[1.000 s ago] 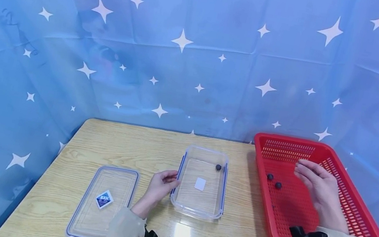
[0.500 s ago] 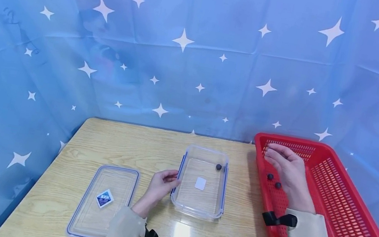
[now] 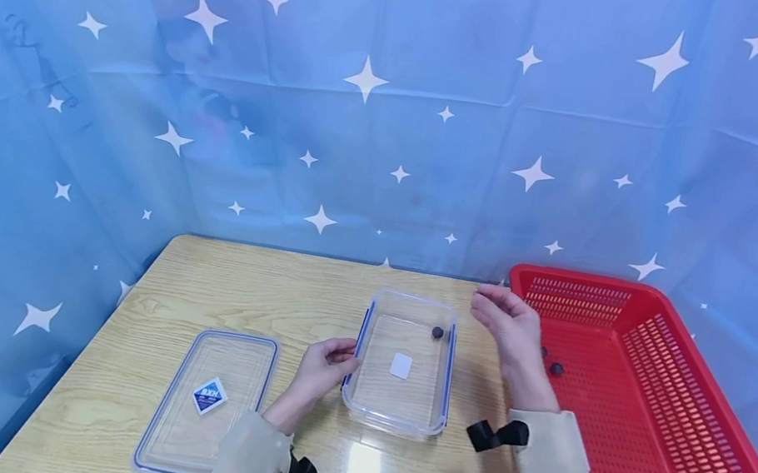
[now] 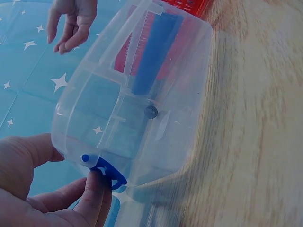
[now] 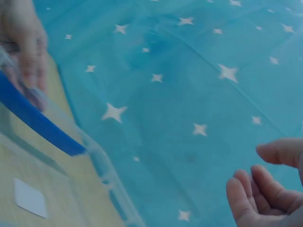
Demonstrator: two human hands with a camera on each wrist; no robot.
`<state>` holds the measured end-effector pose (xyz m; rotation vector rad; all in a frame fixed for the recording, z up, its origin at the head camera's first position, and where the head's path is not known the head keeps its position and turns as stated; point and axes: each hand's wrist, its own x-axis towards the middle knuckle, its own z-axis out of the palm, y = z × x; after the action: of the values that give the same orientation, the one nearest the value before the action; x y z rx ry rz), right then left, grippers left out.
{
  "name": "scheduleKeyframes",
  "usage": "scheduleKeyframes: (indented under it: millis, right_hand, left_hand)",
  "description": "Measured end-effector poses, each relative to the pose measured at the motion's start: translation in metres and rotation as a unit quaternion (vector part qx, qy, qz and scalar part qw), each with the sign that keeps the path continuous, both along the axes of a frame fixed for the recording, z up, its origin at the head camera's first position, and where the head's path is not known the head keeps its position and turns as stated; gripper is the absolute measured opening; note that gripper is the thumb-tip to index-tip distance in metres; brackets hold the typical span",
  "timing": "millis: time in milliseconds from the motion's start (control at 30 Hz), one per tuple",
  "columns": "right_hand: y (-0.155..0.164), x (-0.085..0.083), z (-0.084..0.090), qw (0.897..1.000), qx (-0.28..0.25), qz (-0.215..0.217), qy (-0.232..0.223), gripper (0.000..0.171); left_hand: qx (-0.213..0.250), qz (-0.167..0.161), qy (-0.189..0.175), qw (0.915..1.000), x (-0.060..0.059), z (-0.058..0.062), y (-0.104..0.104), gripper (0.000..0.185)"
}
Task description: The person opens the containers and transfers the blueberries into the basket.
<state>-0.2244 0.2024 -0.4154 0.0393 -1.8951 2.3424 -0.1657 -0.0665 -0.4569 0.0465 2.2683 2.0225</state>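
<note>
From the head cam the right hand point(image 3: 511, 327), fingers loosely curled and empty, hovers just right of the clear rectangular plastic container point(image 3: 403, 368) with its small dark ball point(image 3: 437, 333), while the left-wrist cam shows the left hand point(image 4: 42, 189) pinching that container's blue clip point(image 4: 106, 171), and the right-wrist cam shows only bare curled fingertips point(image 5: 246, 198).

The curtain point(image 3: 402, 105) behind everything is light blue with white stars all over it. The worktop point(image 3: 248, 289) is pale yellow-brown wood with wavy grain lines. The basket point(image 3: 690, 460) is bright red with rows of little holes, and two small dark balls point(image 3: 556, 369) sit in it. The clear box point(image 3: 394, 421) is see-through with blue clips, a white square sticker on its bottom and one dark ball point(image 3: 437, 333) inside. The lid point(image 3: 164, 418) is see-through with a blue edge and a blue and white diamond label. Both sleeves point(image 3: 558, 471) are light beige, with black straps at the wrists.
</note>
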Motion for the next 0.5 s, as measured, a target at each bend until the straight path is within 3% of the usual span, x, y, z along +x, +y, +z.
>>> scheduleKeyframes:
  millis: [33,67,167,267,500]
  right_hand:
    - [-0.004,-0.002,-0.005,1.0,0.009,-0.006,-0.005,0.029]
    - [-0.014,0.008,0.005,0.999,0.03,-0.023,-0.016,0.032]
    - [-0.016,-0.011,-0.032,0.999,0.02,-0.025,-0.013,0.032]
    - [-0.024,-0.02,-0.051,0.999,0.003,-0.036,-0.016,0.029]
    - [-0.067,0.008,-0.017,0.989,0.057,-0.104,-0.084,0.034]
  left_hand:
    - [0.0,0.0,0.0,1.0,0.0,0.0,0.0,0.036]
    - [-0.001,0.0,0.0,1.0,0.0,0.0,0.0,0.037]
    - [0.0,0.001,-0.001,1.0,0.0,0.0,0.0,0.036]
    - [0.001,0.001,0.0,1.0,0.0,0.0,0.0,0.036]
    - [0.002,0.002,0.001,1.0,-0.001,-0.001,-0.001,0.036]
